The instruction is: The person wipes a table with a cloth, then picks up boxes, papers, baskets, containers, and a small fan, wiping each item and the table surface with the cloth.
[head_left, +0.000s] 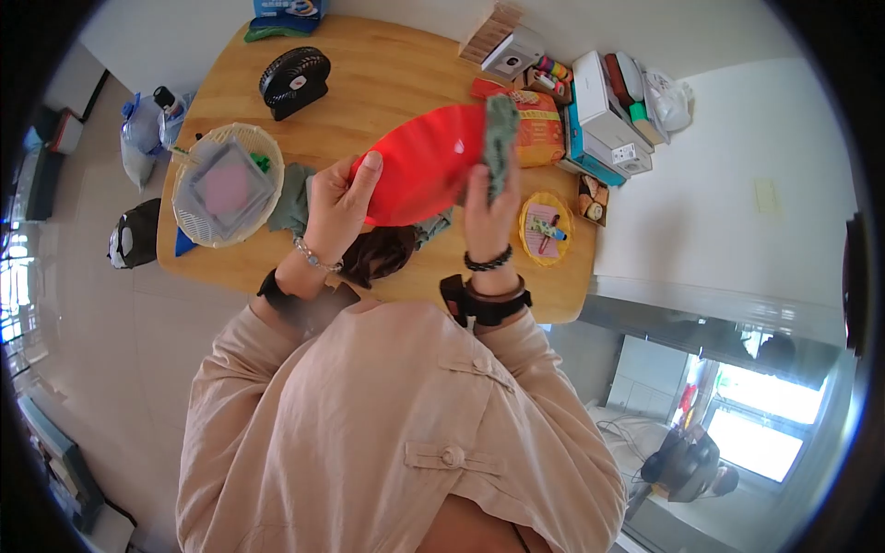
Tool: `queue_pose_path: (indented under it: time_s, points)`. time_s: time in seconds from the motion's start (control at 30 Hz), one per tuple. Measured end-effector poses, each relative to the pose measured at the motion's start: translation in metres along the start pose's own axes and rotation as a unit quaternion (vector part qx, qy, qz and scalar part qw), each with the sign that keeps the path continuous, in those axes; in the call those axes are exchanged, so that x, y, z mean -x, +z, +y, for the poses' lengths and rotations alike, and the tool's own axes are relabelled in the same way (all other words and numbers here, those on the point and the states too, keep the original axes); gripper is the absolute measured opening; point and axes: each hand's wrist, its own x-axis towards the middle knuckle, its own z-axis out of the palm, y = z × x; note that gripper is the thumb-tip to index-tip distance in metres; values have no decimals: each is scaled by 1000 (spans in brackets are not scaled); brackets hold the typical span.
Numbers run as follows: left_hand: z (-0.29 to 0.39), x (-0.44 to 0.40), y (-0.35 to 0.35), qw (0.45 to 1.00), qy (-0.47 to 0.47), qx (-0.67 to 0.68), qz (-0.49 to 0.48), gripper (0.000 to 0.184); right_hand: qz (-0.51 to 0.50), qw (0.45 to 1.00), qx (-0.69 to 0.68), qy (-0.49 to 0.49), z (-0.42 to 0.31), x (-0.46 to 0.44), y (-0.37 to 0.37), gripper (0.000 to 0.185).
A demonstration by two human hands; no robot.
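Note:
A red plate or shallow bowl (419, 166) is held tilted above the wooden table. My left hand (343, 195) grips its left edge, thumb on the near face. At the right rim, my right hand (491, 198) holds a grey-green cloth (500, 138) against the red piece; the hand is slightly blurred. Below the red piece, a dark brown crumpled item (378, 253) lies on the table near my left wrist. More grey-green cloth (293, 198) lies on the table beside my left hand, partly hidden by it.
On the wooden table (221, 88) are a black fan (295, 81), a white basket (228, 184) at left and a yellow round tray (547, 229) at right. Boxes (590, 101) and an orange-red package (539, 129) line the back right wall. A black bag (136, 235) stands left of the table.

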Motion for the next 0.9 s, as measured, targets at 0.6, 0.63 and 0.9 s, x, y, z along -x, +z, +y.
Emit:
queue_pose_path:
  time_s: [0.6,0.63,0.9]
  points:
    - [42,-20,-4,935,-114,306,138,30,-157,942,66,-290,-15,27,23,42]
    - [35,-24,-12,938,-116,302,123,32,-161,952,77,-247,-13,41,24,42]
    - [3,-3,11,923,-159,347,48,31,-216,934,164,-234,-53,4,21,56]
